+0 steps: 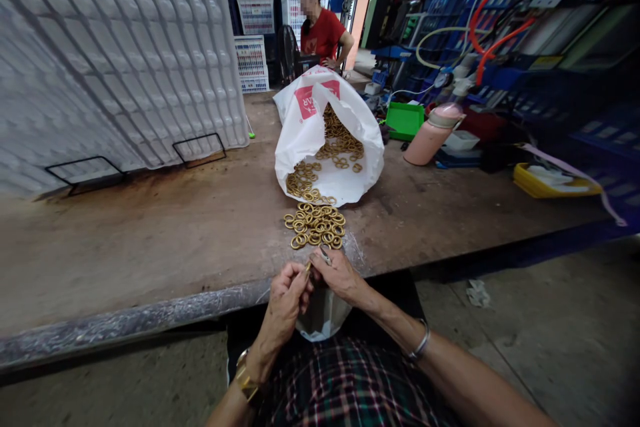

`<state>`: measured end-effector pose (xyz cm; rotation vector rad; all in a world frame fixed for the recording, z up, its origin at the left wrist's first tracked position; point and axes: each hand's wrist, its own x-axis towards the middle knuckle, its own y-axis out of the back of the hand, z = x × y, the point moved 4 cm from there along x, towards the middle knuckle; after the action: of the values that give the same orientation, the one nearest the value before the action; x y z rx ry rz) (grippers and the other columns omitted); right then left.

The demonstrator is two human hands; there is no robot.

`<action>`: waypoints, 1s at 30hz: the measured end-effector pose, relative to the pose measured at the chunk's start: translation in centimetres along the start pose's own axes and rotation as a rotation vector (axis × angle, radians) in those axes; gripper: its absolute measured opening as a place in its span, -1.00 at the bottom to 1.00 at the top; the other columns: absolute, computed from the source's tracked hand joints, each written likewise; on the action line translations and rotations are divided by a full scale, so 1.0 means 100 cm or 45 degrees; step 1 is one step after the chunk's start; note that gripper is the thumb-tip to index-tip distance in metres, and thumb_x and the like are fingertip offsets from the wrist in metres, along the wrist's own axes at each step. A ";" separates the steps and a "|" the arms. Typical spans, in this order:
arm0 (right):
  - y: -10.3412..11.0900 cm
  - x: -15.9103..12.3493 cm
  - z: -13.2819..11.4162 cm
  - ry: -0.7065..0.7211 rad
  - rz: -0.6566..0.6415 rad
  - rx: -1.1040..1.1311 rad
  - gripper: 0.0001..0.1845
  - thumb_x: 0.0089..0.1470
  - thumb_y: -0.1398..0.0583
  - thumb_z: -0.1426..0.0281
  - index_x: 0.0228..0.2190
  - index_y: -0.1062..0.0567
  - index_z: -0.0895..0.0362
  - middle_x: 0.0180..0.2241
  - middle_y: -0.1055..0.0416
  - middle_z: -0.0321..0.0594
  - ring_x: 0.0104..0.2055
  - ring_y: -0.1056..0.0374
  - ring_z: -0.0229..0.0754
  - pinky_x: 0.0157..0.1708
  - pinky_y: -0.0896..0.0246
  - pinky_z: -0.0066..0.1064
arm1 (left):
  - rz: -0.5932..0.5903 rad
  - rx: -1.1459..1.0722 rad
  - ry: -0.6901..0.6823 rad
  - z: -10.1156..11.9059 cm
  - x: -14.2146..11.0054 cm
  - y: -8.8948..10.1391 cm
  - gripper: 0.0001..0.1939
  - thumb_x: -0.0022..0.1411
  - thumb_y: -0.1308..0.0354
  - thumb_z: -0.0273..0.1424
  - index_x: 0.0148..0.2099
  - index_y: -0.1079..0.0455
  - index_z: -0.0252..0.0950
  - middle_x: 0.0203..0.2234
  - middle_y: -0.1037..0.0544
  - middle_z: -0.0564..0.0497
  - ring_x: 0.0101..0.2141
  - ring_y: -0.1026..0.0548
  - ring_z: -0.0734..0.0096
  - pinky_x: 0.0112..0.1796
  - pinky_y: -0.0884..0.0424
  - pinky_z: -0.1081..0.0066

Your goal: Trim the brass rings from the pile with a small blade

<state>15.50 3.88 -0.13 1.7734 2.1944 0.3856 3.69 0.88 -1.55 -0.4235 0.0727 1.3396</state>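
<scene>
Close to the table's front edge, my left hand [287, 297] is closed, with a brass-coloured ring [308, 269] pinched between thumb and finger. My right hand [340, 275] meets it there, closed around a small tool with a grey metal part [325, 256]; its exact kind is hard to make out. Just beyond my fingers lies a loose pile of brass-coloured rings [317, 223]. Behind the pile, a white plastic sack [357, 180] rests on its side, mouth toward me, with many more rings inside. Below my hands a whitish bag [325, 320] hangs near my lap, partly covered.
The brown tabletop [215, 240] has a plastic-wrapped front edge. Stacked white ribbed trays [150, 67] stand at the left near black wire brackets [200, 150]. To the right are a pink bottle [427, 140], green tray [405, 121] and yellow tray [555, 187]. A person in red [323, 37] is behind.
</scene>
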 end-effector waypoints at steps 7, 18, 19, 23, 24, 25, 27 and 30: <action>-0.006 -0.008 -0.001 0.151 -0.087 -0.675 -0.85 -0.08 -0.02 0.51 -0.45 -0.37 0.14 -0.55 -0.35 -0.29 -0.52 -0.19 -0.28 -0.50 0.05 -0.47 | 0.025 0.049 -0.022 0.001 0.002 0.002 -0.68 0.11 -0.04 -0.11 -0.38 -0.21 -0.29 -0.64 -0.28 0.16 -0.69 -0.14 0.68 -0.67 -0.07 0.62; -0.007 -0.010 -0.006 0.025 -0.121 -1.004 -0.77 -0.02 -0.02 0.48 -0.27 -0.36 0.16 -0.39 -0.46 -0.14 -0.38 -0.34 -0.19 -0.44 0.05 -0.44 | 0.114 0.075 0.032 0.003 0.002 0.001 -0.64 0.02 -0.10 -0.07 -0.41 -0.20 -0.28 -0.68 -0.25 0.18 -0.71 -0.13 0.66 -0.68 -0.02 0.60; -0.007 -0.010 -0.006 0.021 -0.119 -1.005 -0.78 -0.02 -0.02 0.48 -0.28 -0.36 0.16 -0.39 -0.46 -0.14 -0.38 -0.34 -0.19 -0.44 0.06 -0.44 | 0.118 0.089 0.031 0.004 0.001 0.001 -0.64 0.02 -0.09 -0.07 -0.42 -0.20 -0.28 -0.69 -0.25 0.18 -0.71 -0.12 0.66 -0.68 -0.02 0.60; -0.006 -0.010 -0.004 -0.007 -0.124 -1.035 -0.75 -0.06 -0.01 0.52 -0.28 -0.36 0.17 -0.41 -0.46 -0.15 -0.41 -0.32 -0.21 -0.47 0.09 -0.45 | 0.126 0.161 -0.009 0.009 -0.002 0.000 -0.65 0.04 -0.07 -0.07 -0.45 -0.20 -0.28 -0.68 -0.25 0.17 -0.70 -0.12 0.64 -0.67 -0.03 0.59; -0.005 -0.009 -0.003 -0.021 -0.128 -1.050 -0.73 -0.08 -0.01 0.53 -0.28 -0.36 0.17 -0.43 -0.46 -0.16 -0.43 -0.31 -0.21 -0.48 0.10 -0.44 | 0.120 0.176 -0.029 0.010 -0.002 -0.001 -0.65 0.04 -0.07 -0.08 -0.47 -0.20 -0.28 -0.68 -0.25 0.17 -0.70 -0.12 0.64 -0.67 -0.04 0.58; -0.005 -0.008 -0.002 -0.032 -0.132 -1.060 -0.72 -0.11 -0.01 0.54 -0.29 -0.36 0.17 -0.45 -0.45 -0.17 -0.45 -0.31 -0.21 -0.49 0.11 -0.45 | 0.111 0.186 -0.050 0.010 -0.003 -0.001 -0.65 0.05 -0.07 -0.09 -0.47 -0.20 -0.28 -0.68 -0.25 0.16 -0.69 -0.13 0.63 -0.66 -0.06 0.58; -0.003 -0.007 0.001 -0.028 -0.140 -1.052 -0.71 -0.14 -0.01 0.55 -0.30 -0.36 0.16 -0.47 -0.44 -0.20 -0.47 -0.29 -0.23 -0.50 0.12 -0.45 | 0.088 0.190 -0.076 0.011 -0.003 -0.003 -0.66 0.06 -0.07 -0.10 -0.47 -0.20 -0.28 -0.67 -0.25 0.16 -0.69 -0.13 0.63 -0.65 -0.07 0.57; -0.003 -0.006 0.001 0.047 -0.145 -0.986 -0.72 -0.15 -0.01 0.54 -0.32 -0.36 0.14 -0.48 -0.43 -0.23 -0.47 -0.27 -0.24 -0.50 0.12 -0.46 | 0.071 0.180 -0.052 0.010 -0.003 -0.004 -0.67 0.08 -0.04 -0.10 -0.46 -0.19 -0.27 -0.70 -0.23 0.17 -0.70 -0.12 0.62 -0.66 -0.05 0.57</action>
<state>15.40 3.23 -0.28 1.2088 1.7794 1.0673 3.79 0.84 -0.39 -0.2767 0.1454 1.3880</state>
